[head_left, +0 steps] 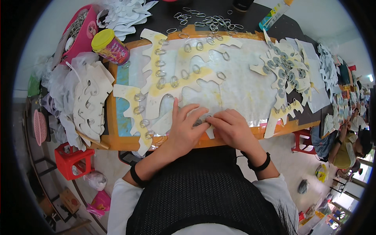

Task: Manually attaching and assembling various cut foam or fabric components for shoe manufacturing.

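Observation:
My left hand (183,127) lies flat, fingers spread, pressing a white cut-out strip (162,122) onto the work board (243,88) near its front edge. Beside it, my right hand (231,127) has its fingers curled, and its fingertips pinch a small metal ring (202,120) against the strip where both hands meet. A row of oval metal rings (159,73) sits glued along yellow-stained cut-out shapes across the board's left half. More rings lie on another cut-out piece (284,74) at the right.
A yellow-lidded jar (109,46) stands at the board's back left, a pink bin (80,33) behind it. Loose rings (207,18) lie on the dark table beyond. A stack of white cut-outs (90,103) lies at left, a red stool (72,159) below. Other people sit at far right (348,145).

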A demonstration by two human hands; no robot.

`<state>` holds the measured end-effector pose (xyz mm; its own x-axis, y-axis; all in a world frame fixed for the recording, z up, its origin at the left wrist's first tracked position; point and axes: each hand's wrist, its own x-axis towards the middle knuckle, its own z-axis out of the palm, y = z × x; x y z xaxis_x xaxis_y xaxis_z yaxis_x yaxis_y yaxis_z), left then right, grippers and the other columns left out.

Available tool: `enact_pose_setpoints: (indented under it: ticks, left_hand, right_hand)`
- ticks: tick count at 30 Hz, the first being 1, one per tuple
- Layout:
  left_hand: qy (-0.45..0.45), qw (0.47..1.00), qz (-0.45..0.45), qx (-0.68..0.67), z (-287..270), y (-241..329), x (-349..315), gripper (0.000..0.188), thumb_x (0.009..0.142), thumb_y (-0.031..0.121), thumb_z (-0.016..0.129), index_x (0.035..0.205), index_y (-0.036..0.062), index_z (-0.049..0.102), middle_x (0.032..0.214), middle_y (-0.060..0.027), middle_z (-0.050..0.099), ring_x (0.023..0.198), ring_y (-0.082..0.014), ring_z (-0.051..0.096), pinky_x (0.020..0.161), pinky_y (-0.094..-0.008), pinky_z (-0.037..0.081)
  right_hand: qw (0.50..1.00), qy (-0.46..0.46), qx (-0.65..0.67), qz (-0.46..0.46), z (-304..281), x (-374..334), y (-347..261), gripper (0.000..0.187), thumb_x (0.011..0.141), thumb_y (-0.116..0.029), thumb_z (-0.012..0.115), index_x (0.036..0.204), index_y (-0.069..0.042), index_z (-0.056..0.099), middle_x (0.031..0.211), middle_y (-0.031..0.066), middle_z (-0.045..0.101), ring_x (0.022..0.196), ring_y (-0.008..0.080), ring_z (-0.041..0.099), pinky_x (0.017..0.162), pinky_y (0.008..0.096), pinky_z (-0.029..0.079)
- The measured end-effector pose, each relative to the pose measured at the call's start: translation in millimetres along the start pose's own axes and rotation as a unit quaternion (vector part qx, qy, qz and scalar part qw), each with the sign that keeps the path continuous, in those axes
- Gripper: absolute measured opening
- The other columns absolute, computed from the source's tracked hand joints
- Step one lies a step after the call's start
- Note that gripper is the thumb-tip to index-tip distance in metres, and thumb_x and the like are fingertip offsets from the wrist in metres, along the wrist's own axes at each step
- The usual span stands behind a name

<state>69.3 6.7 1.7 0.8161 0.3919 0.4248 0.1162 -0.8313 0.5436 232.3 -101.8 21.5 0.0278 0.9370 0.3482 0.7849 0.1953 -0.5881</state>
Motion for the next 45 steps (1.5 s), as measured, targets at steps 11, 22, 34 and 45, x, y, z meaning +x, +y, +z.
enact_pose_setpoints:
  ticks: [11, 22, 34, 45]
  left_hand:
    - [-0.019, 0.999, 0.020, 0.020, -0.7, -3.2, 0.3, 0.012, 0.073, 0.009, 0.069, 0.085, 0.0085, 0.067, 0.089, 0.0021, 0.063, 0.111, -0.0240, 0.055, 0.106, -0.0712, 0.009]
    - [-0.014, 0.996, 0.045, 0.078, 1.0, -0.5, -3.3, 0.019, 0.067, 0.008, 0.071, 0.086, 0.0114, 0.071, 0.092, 0.0046, 0.065, 0.105, -0.0257, 0.056, 0.109, -0.0678, 0.012]
    - [-0.022, 0.995, 0.046, 0.086, -1.4, 2.0, -3.0, 0.021, 0.071, 0.008, 0.070, 0.092, 0.0093, 0.072, 0.095, 0.0021, 0.066, 0.106, -0.0258, 0.056, 0.109, -0.0672, 0.010]
    - [-0.107, 0.994, 0.021, -0.019, -13.1, -6.1, 14.7, 0.031, 0.080, 0.001, 0.064, 0.109, 0.0061, 0.055, 0.106, -0.0029, 0.064, 0.114, -0.0257, 0.054, 0.111, -0.0632, 0.011]
  right_hand:
    - [0.989, 0.003, -0.132, -0.064, 0.5, -16.8, -0.5, 0.024, 0.068, -0.011, 0.066, 0.091, -0.004, 0.060, 0.081, 0.0026, 0.052, 0.075, 0.0172, 0.053, 0.071, 0.0323, 0.041]
    - [0.990, -0.003, -0.126, -0.061, 1.5, -22.7, 1.4, 0.033, 0.066, -0.007, 0.066, 0.099, -0.002, 0.063, 0.097, 0.0049, 0.058, 0.082, 0.0198, 0.054, 0.075, 0.0352, 0.041]
    - [0.993, 0.034, -0.103, -0.044, 12.3, -26.9, -1.7, 0.032, 0.074, -0.005, 0.062, 0.105, -0.003, 0.059, 0.098, 0.0066, 0.063, 0.097, 0.0239, 0.058, 0.088, 0.0453, 0.041]
    - [0.995, 0.039, -0.092, -0.001, 11.8, -21.7, -8.0, 0.040, 0.077, -0.004, 0.066, 0.112, -0.005, 0.049, 0.098, 0.0056, 0.062, 0.100, 0.0233, 0.058, 0.090, 0.0524, 0.038]
